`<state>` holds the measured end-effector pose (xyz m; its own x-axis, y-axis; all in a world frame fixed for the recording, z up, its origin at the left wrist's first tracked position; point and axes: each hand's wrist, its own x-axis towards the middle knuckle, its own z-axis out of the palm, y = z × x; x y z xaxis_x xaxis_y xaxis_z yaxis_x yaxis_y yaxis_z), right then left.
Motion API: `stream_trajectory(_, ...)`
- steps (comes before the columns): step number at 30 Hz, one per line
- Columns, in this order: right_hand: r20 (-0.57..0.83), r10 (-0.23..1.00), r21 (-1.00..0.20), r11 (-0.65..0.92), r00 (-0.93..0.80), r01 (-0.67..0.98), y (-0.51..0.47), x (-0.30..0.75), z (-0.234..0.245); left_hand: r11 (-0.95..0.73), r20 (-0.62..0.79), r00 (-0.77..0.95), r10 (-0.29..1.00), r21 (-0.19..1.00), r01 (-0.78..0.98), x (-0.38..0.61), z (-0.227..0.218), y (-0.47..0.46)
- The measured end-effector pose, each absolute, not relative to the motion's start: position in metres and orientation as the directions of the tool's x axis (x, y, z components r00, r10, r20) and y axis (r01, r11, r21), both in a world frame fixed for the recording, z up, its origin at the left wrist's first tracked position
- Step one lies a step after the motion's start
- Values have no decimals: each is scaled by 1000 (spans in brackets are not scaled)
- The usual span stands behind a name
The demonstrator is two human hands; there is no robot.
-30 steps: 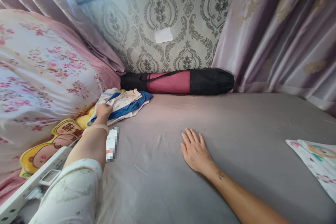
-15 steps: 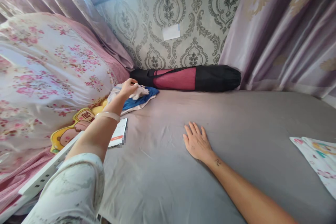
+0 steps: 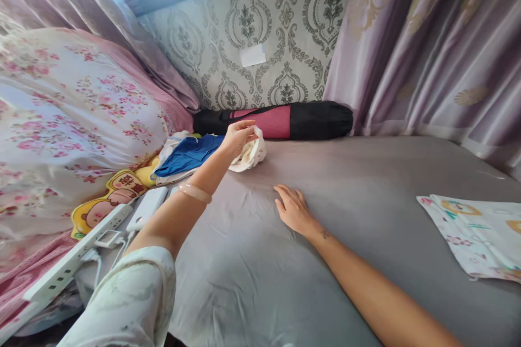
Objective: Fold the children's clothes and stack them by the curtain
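The step in hand, I judge, is the handling of one white cloth (image 3: 249, 158). The left hand (image 3: 240, 138) holds its upper edge in a narrow pinch, and the cloth hangs bunched over the far middle of the grey sheet (image 3: 366, 179); whether its lower edge touches the sheet, I cannot tell. The right hand (image 3: 293, 209) is nearer and to the right, palm down, with loosely spread fingers, and it holds nothing. In my judgement, the next move calls for a second grip on the cloth, because one pinch alone cannot open its folds.

I count one blue cloth (image 3: 189, 154) to the left, with light fabric (image 3: 169, 147) around it, of which I cannot count the pieces. There are also one folded printed cloth (image 3: 480, 238) at the right, one bagged roll (image 3: 317, 121) at the far wall, and one power strip (image 3: 75, 261) at the near left.
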<state>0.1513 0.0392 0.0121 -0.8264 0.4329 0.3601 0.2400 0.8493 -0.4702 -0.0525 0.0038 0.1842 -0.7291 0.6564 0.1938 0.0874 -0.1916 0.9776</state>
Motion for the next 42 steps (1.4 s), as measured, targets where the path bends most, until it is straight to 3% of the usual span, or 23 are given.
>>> stream_trajectory(5, 492, 406, -592, 804, -770, 45, 36, 152, 32, -295, 278, -613, 740, 952, 76, -6, 180, 19)
stream_trajectory(10, 482, 428, -622, 781, -765, 45, 32, 156, 45, -339, 364, -493, 790, 930, 144, 23, 174, 28)
stream_trajectory(15, 464, 526, -690, 719, -713, 81, 40, 155, 45, -359, 432, -445, 784, 901, 242, 27, 172, 28)
stream_trajectory(20, 500, 629, -750, 659, -596, 66, 63, 163, 66, -292, 492, -560, 667, 864, 411, -1, 175, 11)
stream_trajectory(24, 549, 616, -774, 630, -565, -65, 87, 183, 100, -207, 497, -639, 587, 855, 475, -22, 172, -15)
stream_trajectory(27, 549, 626, -788, 609, -555, -92, 98, 198, 127, -116, 459, -631, 625, 854, 506, -26, 167, -33)
stream_trajectory(33, 464, 657, -779, 622, -594, 80, 101, 225, 178, -33, 485, -558, 674, 774, 632, -9, 155, -54)
stream_trajectory(35, 408, 624, -766, 631, -666, 121, 100, 235, 192, -73, 439, -519, 733, 811, 581, -4, 151, -57)
stream_trajectory(39, 368, 533, -734, 670, -762, 114, 102, 256, 204, -115, 202, -328, 923, 957, 266, -1, 144, -57)
stream_trajectory(42, 301, 568, -778, 611, -766, 148, 109, 267, 201, -70, 100, -245, 964, 989, 127, -2, 137, -55)
